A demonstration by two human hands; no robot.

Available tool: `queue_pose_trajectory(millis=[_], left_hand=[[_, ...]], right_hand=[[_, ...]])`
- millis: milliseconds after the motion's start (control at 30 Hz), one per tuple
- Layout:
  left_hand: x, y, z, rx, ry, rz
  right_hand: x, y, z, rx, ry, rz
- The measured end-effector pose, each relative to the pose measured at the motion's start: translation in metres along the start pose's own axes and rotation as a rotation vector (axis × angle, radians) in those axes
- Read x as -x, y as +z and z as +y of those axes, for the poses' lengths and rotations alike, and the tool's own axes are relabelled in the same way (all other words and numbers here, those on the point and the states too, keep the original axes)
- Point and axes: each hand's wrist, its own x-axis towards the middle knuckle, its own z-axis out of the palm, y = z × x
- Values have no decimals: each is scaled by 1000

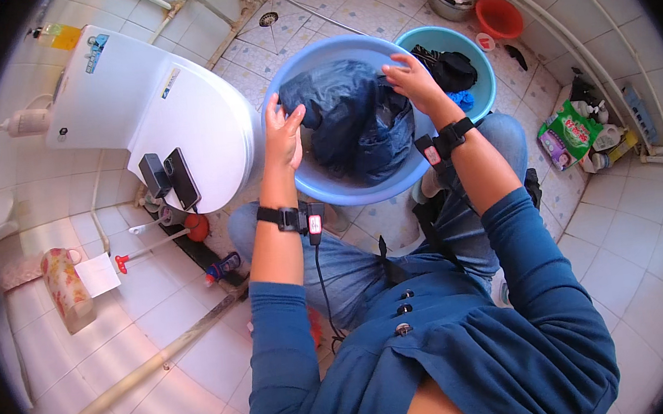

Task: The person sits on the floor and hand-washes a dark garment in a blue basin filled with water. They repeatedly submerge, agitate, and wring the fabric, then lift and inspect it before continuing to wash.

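Note:
Dark blue wet cloth lies bunched in a large light-blue plastic basin in front of me. At the basin's left side is my left hand, its fingers and thumb spread, close to the cloth's left edge. My right hand hovers over the right side of the basin with fingers apart, near the cloth's upper right. Neither hand grips the cloth; whether fingertips brush it I cannot tell. Beyond the basin's right edge stands a turquoise basin holding black garments and a bright blue cloth.
A white toilet with its lid down stands left, bearing a smartphone and a dark box-shaped device. Far right are a metal pot, a red basin and a green detergent bag. A floor drain lies ahead.

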Motion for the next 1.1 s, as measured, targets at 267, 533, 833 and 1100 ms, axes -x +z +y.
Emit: queue_pose_trajectory(millis=[267, 533, 833, 1100], left_hand=[[-17, -57, -92, -348, -394, 272], [-19, -64, -98, -370, -455, 231], [20, -45, -56, 61, -477, 2], [33, -19, -53, 170, -563, 129]], right_hand=[[21, 10, 72, 748, 43, -64], [53, 48, 78, 724, -97, -218], [69, -15, 44, 29, 56, -58], [58, -11, 52, 541, 164, -88]])
